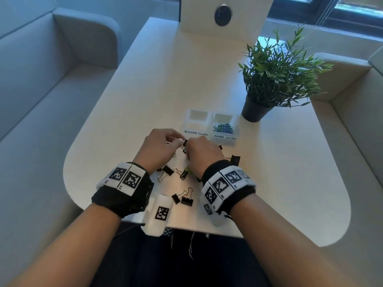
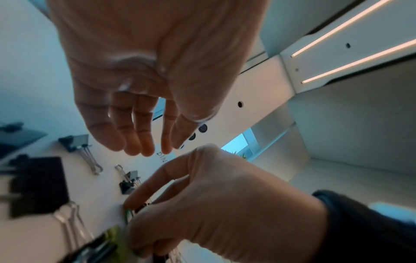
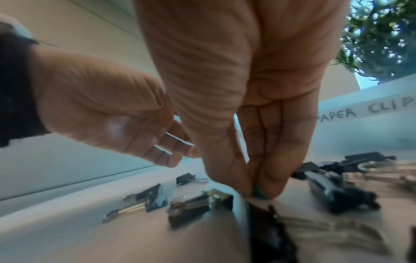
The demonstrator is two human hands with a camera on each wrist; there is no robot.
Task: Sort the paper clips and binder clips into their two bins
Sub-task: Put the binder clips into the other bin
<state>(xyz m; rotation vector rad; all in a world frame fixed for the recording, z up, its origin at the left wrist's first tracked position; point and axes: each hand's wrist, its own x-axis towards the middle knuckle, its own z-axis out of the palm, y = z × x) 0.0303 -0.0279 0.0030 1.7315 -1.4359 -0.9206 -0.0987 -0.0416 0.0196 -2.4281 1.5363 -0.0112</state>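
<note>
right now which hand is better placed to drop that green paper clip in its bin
Right. The right hand already pinches the green paper clip at the table, and the paper clips bin stands on its side. The left hand is farther away, beside the binder clips bin.

My forearms are bare; black wristbands (image 1: 122, 195) carry white blocks printed with square black-and-white markers, over dark trousers (image 1: 186, 264).
</note>
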